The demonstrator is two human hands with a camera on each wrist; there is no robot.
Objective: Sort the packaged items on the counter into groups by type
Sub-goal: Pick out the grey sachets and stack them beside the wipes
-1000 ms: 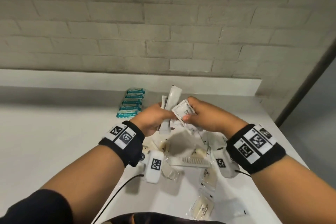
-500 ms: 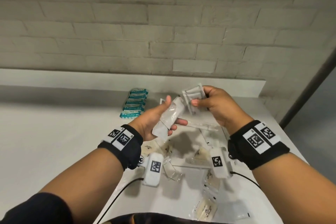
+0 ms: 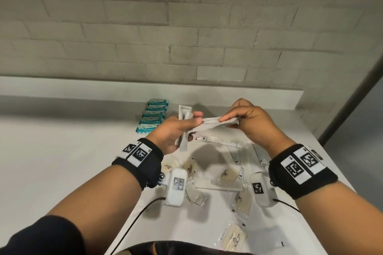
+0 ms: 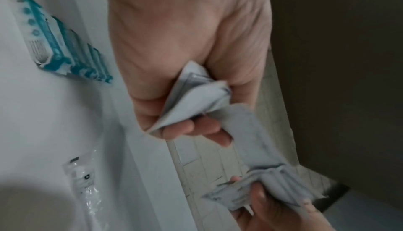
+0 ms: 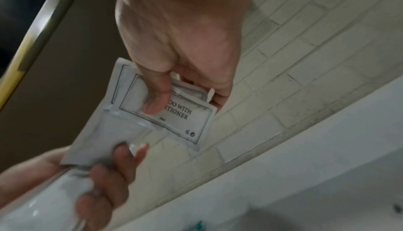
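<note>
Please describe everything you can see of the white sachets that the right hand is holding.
The white sachets are small, flat, flexible packets with a thin dark printed frame. The readable letters are "OO WITH" and "TIONER"; a thumb hides the rest. Several lie fanned and overlapping, pinched between the thumb and fingers of the right hand, in the air above the counter. Their far end reaches the left hand, which grips that end together with a longer white packet. How many sachets there are I cannot tell.
</note>
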